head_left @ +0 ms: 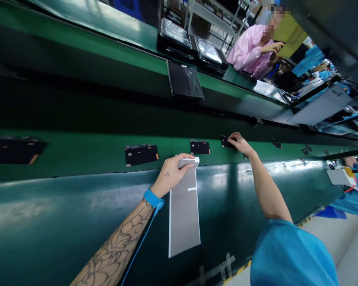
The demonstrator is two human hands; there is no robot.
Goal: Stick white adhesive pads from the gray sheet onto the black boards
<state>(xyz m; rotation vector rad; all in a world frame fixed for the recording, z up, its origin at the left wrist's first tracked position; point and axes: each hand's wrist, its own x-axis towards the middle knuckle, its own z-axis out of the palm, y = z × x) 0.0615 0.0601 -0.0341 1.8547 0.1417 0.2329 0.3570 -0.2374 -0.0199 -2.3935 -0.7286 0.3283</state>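
Note:
My left hand (174,172) is closed on the top end of a long grey sheet with white edges (185,214), which hangs down over the near bench surface. The sheet's top is bent over between thumb and fingers. Further right, my right hand (240,143) reaches over the green belt, its fingers drawn together at the right end of a flat black rectangular part (226,141). Whatever those fingertips hold, if anything, is hidden. Beside it lies another flat black part (199,147) with an orange tab, just beyond my left hand.
More black parts (141,154) lie along the green belt (83,153). A black panel in clear film (185,80) overhangs the far ledge, near stacked trays (174,33). A person in pink (250,49) works across. A blue cord (140,246) runs from my left wristband.

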